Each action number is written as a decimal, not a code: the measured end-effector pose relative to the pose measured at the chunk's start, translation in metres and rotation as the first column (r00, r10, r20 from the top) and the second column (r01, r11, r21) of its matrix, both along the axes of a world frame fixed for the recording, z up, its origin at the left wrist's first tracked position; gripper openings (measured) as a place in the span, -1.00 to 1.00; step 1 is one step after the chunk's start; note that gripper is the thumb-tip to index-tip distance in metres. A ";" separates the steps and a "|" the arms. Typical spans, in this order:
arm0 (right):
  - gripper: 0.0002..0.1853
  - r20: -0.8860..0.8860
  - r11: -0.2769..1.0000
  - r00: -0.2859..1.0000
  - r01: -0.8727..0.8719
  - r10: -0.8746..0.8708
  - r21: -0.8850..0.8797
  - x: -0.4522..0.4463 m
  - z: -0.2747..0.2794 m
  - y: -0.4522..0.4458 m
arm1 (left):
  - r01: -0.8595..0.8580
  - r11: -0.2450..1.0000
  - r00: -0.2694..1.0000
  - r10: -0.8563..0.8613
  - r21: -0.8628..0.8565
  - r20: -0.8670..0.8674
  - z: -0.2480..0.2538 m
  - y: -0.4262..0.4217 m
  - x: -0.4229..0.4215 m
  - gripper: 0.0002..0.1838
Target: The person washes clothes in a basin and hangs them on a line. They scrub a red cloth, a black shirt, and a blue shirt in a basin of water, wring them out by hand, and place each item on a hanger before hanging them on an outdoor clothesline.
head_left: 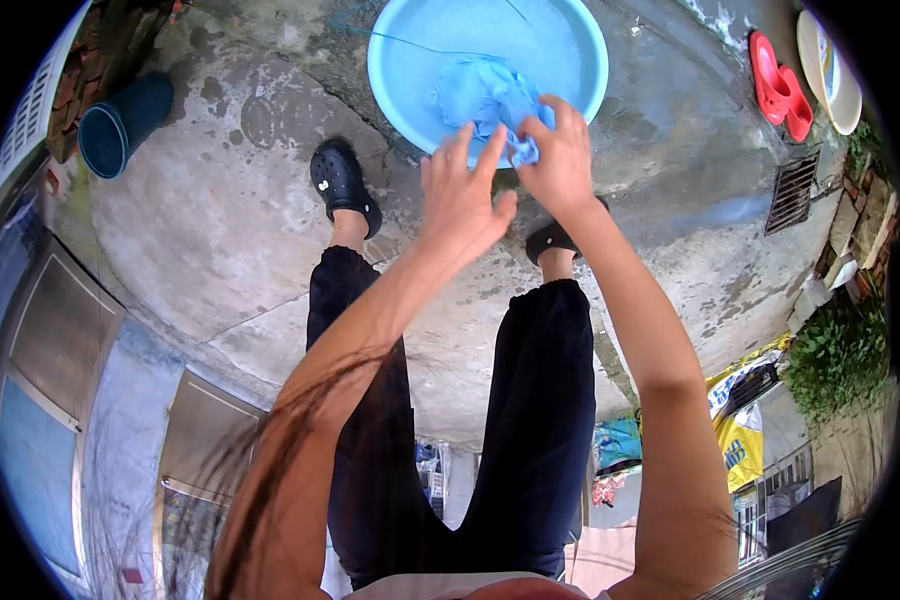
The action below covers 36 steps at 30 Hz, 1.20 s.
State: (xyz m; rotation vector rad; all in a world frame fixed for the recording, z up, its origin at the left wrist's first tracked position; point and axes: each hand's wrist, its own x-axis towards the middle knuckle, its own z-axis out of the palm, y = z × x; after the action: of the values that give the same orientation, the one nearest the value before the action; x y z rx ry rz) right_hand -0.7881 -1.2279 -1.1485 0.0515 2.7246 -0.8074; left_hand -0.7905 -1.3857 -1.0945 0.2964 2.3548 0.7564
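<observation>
A light blue basin (390, 95) stands on the concrete ground ahead of my feet, with water in it. Blue cloth (495, 95) lies bunched in the water, and part of it comes up over the near rim. My right hand (558, 155) is closed on a gathered end of this cloth, its thumb and fingers pinching. Just left of it, my left hand (465, 195) is spread, its fingertips at the basin's near rim, with nothing seen in its palm.
A dark green bucket (125, 125) lies tipped at the left. Red clogs (773, 85) and a pale basin (828, 80) are at the upper right. A drain grate (793, 192) lies at the right. My black clogs (345, 185) flank the space before the basin.
</observation>
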 end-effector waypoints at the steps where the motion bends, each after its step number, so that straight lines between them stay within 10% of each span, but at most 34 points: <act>1: -0.63 0.045 0.999 0.999 -0.022 0.020 0.043 0.002 -0.031 -0.002 | 0.047 0.991 0.998 -0.043 -0.128 0.039 -0.028 0.001 -0.001 -0.20; 5: -0.25 0.223 0.968 0.975 -0.078 0.023 0.239 0.009 -0.129 -0.013 | 0.198 0.908 0.980 -0.188 -0.368 0.064 -0.137 -0.001 0.002 -0.16; 22: -0.40 0.462 0.922 0.878 -0.278 0.129 0.271 -0.006 -0.209 -0.003 | 0.384 0.739 0.923 -0.288 -0.554 0.256 -0.294 0.001 0.001 -0.42; 25: -0.52 0.408 0.973 0.909 -0.160 0.079 0.169 0.000 -0.167 0.004 | 0.246 0.866 0.969 -0.238 -0.435 0.073 -0.213 0.005 -0.021 -0.47; 27: -0.64 0.302 0.999 0.953 -0.018 0.007 0.032 0.011 -0.115 0.013 | -0.186 0.961 0.973 0.152 -0.203 -0.173 -0.205 -0.003 -0.002 -0.51; 28: -0.70 0.249 0.998 0.968 0.052 -0.040 -0.042 0.015 -0.083 0.017 | -0.286 0.944 0.956 0.293 -0.164 0.016 -0.182 -0.004 0.001 -0.50; 32: -0.79 0.439 0.728 0.788 0.592 -0.432 -0.346 0.013 0.054 0.020 | -0.664 0.735 0.522 0.585 -0.134 0.621 -0.102 -0.007 0.015 -0.33; 33: -0.78 0.406 0.719 0.822 0.556 -0.400 -0.417 0.013 0.084 0.019 | -0.798 0.547 0.162 0.597 -0.252 0.786 -0.080 -0.004 0.016 -0.24; 34: -0.78 0.371 0.705 0.851 0.519 -0.372 -0.484 0.016 0.112 0.017 | -0.838 0.357 -0.213 0.483 -0.413 0.849 -0.062 -0.002 0.016 -0.15; 36: -0.76 0.412 0.644 0.849 0.522 -0.332 -0.558 0.024 0.159 0.008 | -0.879 0.231 -0.365 0.233 -0.416 0.901 -0.036 0.001 0.015 -0.06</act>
State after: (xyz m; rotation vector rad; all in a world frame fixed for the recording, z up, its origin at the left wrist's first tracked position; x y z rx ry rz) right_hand -0.7639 -1.2195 -0.9892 0.6378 2.0296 -1.7154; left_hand -0.7758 -1.3852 -1.1304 -1.2883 0.5715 1.5124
